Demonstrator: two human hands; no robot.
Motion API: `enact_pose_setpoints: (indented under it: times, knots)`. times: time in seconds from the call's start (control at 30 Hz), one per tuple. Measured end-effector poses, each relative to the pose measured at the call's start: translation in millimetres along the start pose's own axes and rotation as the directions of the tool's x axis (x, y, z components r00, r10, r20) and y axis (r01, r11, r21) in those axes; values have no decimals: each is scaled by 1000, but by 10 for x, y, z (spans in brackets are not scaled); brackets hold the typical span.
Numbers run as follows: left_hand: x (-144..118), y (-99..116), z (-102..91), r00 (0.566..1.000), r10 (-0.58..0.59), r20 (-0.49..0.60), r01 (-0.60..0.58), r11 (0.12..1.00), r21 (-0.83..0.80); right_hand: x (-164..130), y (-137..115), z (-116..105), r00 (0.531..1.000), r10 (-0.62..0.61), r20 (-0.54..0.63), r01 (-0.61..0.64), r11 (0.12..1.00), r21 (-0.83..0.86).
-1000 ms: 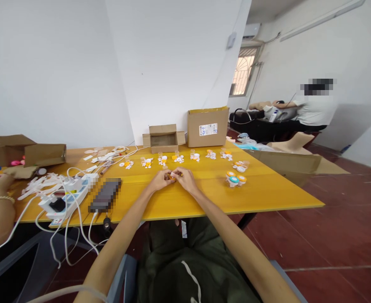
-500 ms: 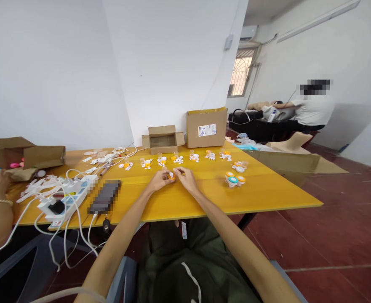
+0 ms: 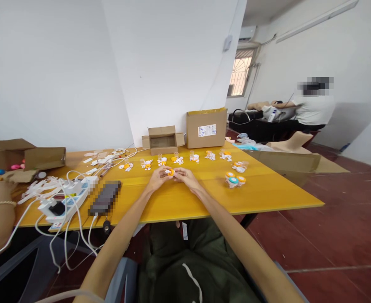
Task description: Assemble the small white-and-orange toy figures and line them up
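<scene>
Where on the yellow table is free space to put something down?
Bare patches: the near edge of the yellow table below both hands, and the right end beyond the capped cups. Crowded: the left end with the power strip and cables, and the row of small parts behind the hands.

Boxes (image 3: 185, 132) behind parts row (image 3: 177, 159), power strip (image 3: 63, 198) left

Yellow table (image 3: 267, 191) on red tile floor (image 3: 330, 235). Just beyond fingers (image 3: 163, 172): row of small orange-and-white toy pieces (image 3: 177, 159). Right of fingers: cluster of small capped cups (image 3: 235, 179). Far beyond fingers, at table's back edge: small open box (image 3: 163, 139), taller box (image 3: 206, 127). Left of fingers: dark phone (image 3: 105, 196), white power strip (image 3: 63, 200) with cables, white strips (image 3: 35, 187), cardboard boxes (image 3: 24, 156).
</scene>
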State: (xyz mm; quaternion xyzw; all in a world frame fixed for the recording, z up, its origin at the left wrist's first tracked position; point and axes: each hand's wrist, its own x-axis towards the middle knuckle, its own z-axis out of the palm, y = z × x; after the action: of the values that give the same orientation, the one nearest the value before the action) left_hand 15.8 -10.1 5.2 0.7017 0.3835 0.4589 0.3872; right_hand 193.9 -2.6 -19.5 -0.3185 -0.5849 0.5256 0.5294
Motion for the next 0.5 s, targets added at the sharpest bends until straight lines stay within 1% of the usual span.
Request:
enact_pose_setpoints:
  times: [0.13, 0.23, 0.37, 0.5]
  knots:
    - [-7, 3, 6, 1000, 13, 5, -13, 1000, -4, -8, -13, -5, 1000, -7, 23, 7, 1000, -25]
    - [-11, 5, 10, 999, 36, -10, -35, 999, 32, -11, -22, 6, 1000, -6, 29, 7, 1000, -28]
    - [-13, 13, 13, 996, 89, -16, -87, 992, 87, -9, -34, 13, 1000, 1, 8, -1, 1000, 1]
    - [-14, 16, 19, 989, 148, -32, -144, 984, 106, -6, -39, 2, 1000, 14, -10, -14, 1000, 22]
